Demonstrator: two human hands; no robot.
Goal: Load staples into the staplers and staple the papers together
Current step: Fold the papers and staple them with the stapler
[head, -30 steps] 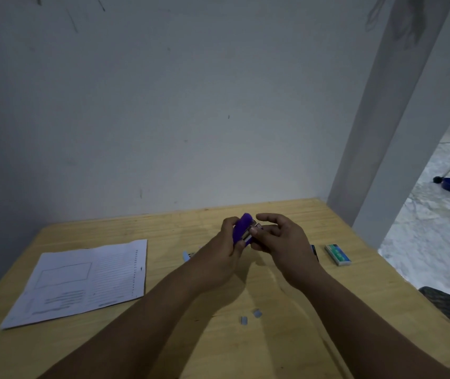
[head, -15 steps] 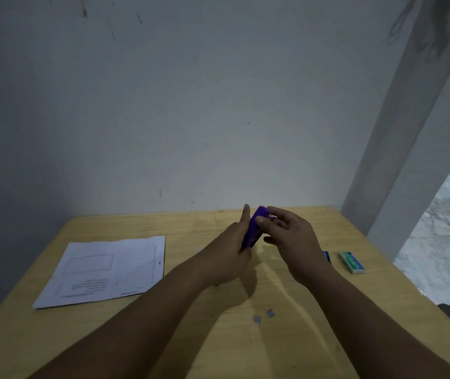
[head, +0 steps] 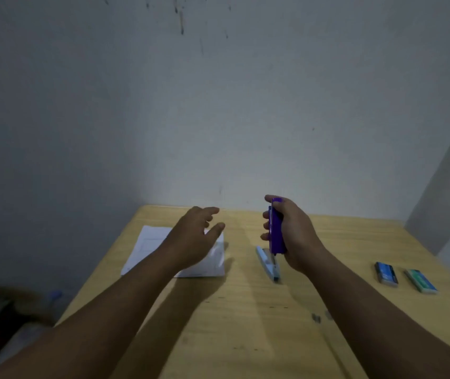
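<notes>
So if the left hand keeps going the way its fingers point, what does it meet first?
Probably bare table beyond the papers. The left hand hovers over the sheets, fingers aimed toward the wall; depth is unclear.

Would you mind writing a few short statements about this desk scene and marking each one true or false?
1. The right hand grips the purple stapler. True.
2. The left hand holds the light blue stapler. False: the left hand is open above the papers, holding nothing; that stapler lies on the table.
3. Two small staple boxes lie on the table to the right of the right arm. True.
4. The papers sit at the right edge of the table. False: they lie on the left side, partly under the left hand.
5. The purple stapler lies flat on the table. False: it is held upright, off the table.
</notes>
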